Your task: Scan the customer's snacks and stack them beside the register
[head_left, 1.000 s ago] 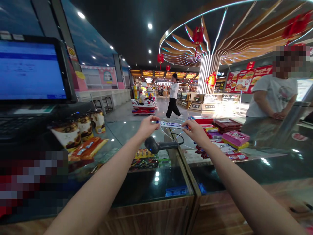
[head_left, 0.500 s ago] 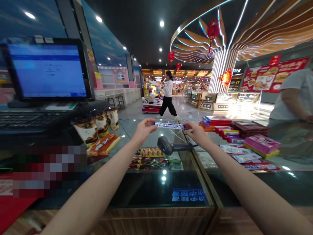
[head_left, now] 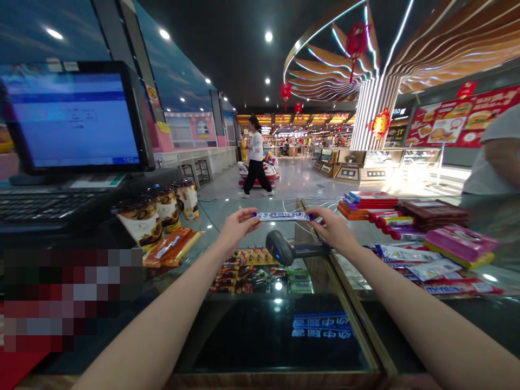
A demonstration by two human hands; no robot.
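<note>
A slim blue-and-white candy stick pack [head_left: 283, 216] is stretched level between my two hands, above the glass counter. My left hand [head_left: 239, 228] pinches its left end, and my right hand [head_left: 331, 227] pinches its right end. Just below the pack, a black barcode scanner [head_left: 284, 248] lies on the counter with its head to the left. My right wrist is close to the scanner's handle end. Under the glass show several small packaged goods [head_left: 252, 277].
On the left stand a monitor [head_left: 77, 119], a keyboard [head_left: 36, 208], several cups [head_left: 166, 208] and orange packets [head_left: 173, 246]. Candy packs, including a pink box [head_left: 461, 241], lie on the right. One person [head_left: 255, 154] walks beyond the counter; another person [head_left: 498, 157] stands at right.
The view has tilted and shifted slightly. The candy pack, still held at both ends, appears a little lower. The walking person has moved left.
</note>
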